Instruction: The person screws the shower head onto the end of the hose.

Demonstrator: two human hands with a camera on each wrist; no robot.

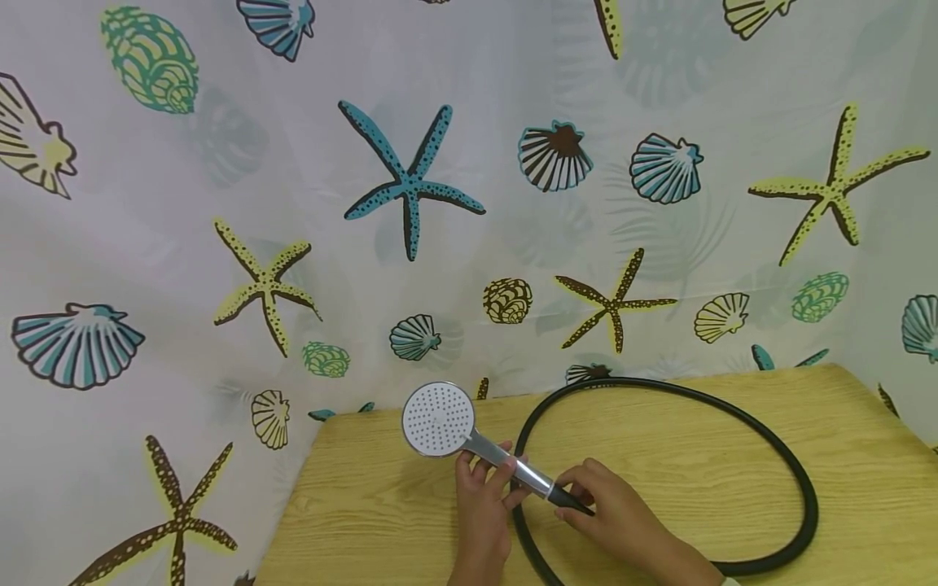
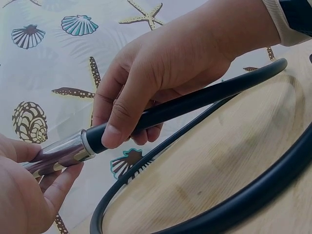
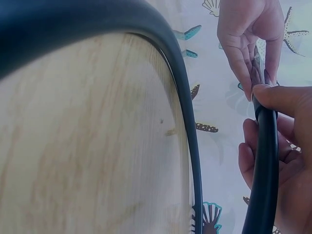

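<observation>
A hand shower (image 1: 438,418) with a round white spray face and a chrome handle (image 2: 66,152) is held tilted over the table. My left hand (image 1: 484,509) grips the handle between thumb and fingers, below the head. My right hand (image 1: 615,509) pinches the end of a black hose (image 2: 170,106) where it meets the chrome handle. In the left wrist view the hose end sits right at the handle's rim, the thumb lying along the hose. From the right wrist view, the right fingers (image 3: 248,151) curl around the hose just below the joint.
The rest of the hose (image 1: 795,472) loops widely over the wooden table (image 1: 352,488), its far side near the back edge. Behind and at the left hangs a white curtain (image 1: 498,49) printed with starfish and shells.
</observation>
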